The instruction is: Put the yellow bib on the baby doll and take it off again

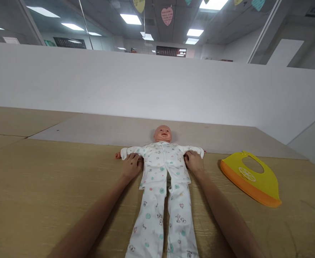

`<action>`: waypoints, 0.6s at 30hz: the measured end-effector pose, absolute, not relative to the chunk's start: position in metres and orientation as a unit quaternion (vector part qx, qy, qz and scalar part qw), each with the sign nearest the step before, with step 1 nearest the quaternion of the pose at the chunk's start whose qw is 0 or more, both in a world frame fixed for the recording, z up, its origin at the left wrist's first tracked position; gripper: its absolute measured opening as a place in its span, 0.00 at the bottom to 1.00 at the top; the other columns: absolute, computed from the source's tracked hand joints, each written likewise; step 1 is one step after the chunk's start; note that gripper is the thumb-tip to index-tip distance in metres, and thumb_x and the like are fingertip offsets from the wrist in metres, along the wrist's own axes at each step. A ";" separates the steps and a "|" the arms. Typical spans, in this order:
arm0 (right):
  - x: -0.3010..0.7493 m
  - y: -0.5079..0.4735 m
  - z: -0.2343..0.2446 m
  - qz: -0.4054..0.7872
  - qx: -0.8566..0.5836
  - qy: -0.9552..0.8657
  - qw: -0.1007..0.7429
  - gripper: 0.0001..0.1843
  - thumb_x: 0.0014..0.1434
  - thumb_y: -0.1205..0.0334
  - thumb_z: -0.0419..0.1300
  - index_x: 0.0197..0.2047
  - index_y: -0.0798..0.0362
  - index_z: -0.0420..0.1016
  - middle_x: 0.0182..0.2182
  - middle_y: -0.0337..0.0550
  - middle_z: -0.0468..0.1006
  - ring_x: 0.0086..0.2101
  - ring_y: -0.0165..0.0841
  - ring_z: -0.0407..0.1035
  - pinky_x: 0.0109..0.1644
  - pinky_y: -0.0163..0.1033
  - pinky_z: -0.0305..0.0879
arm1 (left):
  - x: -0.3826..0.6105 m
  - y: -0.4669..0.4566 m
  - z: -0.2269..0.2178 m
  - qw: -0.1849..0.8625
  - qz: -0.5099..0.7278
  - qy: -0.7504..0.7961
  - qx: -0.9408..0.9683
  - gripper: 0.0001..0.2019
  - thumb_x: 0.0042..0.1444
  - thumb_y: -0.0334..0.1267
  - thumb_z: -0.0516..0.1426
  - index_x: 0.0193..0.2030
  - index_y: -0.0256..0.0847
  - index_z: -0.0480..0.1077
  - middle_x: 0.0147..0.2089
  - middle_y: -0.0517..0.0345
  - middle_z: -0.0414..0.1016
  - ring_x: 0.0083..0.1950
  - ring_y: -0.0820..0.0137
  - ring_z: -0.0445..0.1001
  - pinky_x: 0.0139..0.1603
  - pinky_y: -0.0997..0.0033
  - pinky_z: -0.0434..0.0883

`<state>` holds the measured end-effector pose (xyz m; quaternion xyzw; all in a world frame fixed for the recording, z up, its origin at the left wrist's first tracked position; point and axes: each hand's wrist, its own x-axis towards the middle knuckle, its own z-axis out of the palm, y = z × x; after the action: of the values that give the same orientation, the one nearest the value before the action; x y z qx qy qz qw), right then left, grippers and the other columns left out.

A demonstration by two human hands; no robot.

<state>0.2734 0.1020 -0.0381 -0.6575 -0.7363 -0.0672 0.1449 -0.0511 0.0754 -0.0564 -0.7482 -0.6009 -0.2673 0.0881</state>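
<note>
The baby doll (161, 161) lies on its back along the middle of the tabletop (39, 186), its feet toward you and its head near the far side, on a paler board (92, 132) that meets a white panel (119, 86).

Expect the doll to be fairly light but floppy. The head looks like firm, smooth vinyl, while the limbs inside the loose pajamas (157, 215) will probably shift and drag. The cloth may slide over the body, so a hold on the cloth alone could be poor. The firmest hold is likely around the torso under the arms, with the head supported if you lift.

Your left hand (132, 166) lies on the doll's right shoulder and sleeve, the fingers (133, 157) slightly curled over the cloth. Your right hand (193, 161) lies on the doll's other side, at the shoulder and armpit, with the fingers (189, 156) bent over the sleeve. Both hands touch the doll, but you can't tell from this view whether either is truly gripping or just resting.

A yellow silicone bib (250, 179) with an orange rim lies flat toward the right edge of the view, just beyond your right hand and not touching it.
</note>
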 end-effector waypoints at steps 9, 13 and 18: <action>0.275 0.097 -0.035 -0.042 -0.695 -0.686 0.210 0.17 0.65 0.61 0.44 0.42 0.55 0.73 0.40 0.47 0.78 0.39 0.35 0.70 0.40 0.36 0.55 | -0.042 0.064 -0.047 0.084 -0.245 -0.607 -0.752 0.10 0.55 0.28 0.49 0.38 0.40 0.70 0.42 0.48 0.75 0.44 0.60 0.73 0.47 0.61 0.69; 0.271 0.095 -0.032 -0.029 -0.695 -0.693 0.190 0.17 0.66 0.60 0.44 0.44 0.53 0.72 0.38 0.46 0.79 0.37 0.34 0.71 0.36 0.35 0.53 | -0.034 0.057 -0.045 0.035 -0.211 -0.590 -0.779 0.14 0.56 0.27 0.49 0.46 0.39 0.70 0.46 0.48 0.76 0.45 0.62 0.75 0.46 0.64 0.69; 0.267 0.095 -0.030 -0.020 -0.670 -0.724 0.165 0.18 0.67 0.59 0.41 0.42 0.53 0.72 0.36 0.46 0.80 0.35 0.34 0.72 0.35 0.35 0.52 | -0.027 0.050 -0.044 -0.005 -0.168 -0.584 -0.794 0.19 0.55 0.27 0.50 0.55 0.34 0.65 0.55 0.41 0.74 0.50 0.58 0.75 0.47 0.62 0.70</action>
<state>0.2667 0.0947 -0.0304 -0.6697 -0.7239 -0.0196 0.1646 -0.0273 0.0498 -0.0442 -0.7938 -0.5844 -0.1684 -0.0050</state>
